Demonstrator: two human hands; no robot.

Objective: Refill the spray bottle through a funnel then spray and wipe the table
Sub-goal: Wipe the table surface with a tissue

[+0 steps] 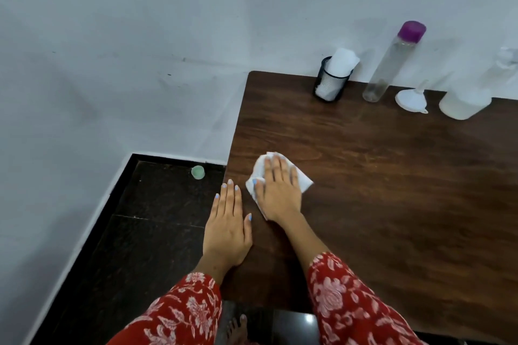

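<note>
Frame centre: my right hand (279, 190) flat, fingers straight, pressing cloth (304, 180) to wipe table (392, 190); left hand (227, 228) flat on edge, bracing.

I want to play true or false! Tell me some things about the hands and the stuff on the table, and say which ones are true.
1. The right hand presses flat on a white tissue on the table. True.
2. The left hand holds the spray bottle. False: it lies flat at the table's left edge, and the bottle stands at the back.
3. The tall clear bottle has a purple cap. True.
4. The funnel sits in the spray bottle's neck. False: it rests wide end down on the table beside it.
5. The black mesh cup holds white tissues. True.
</note>
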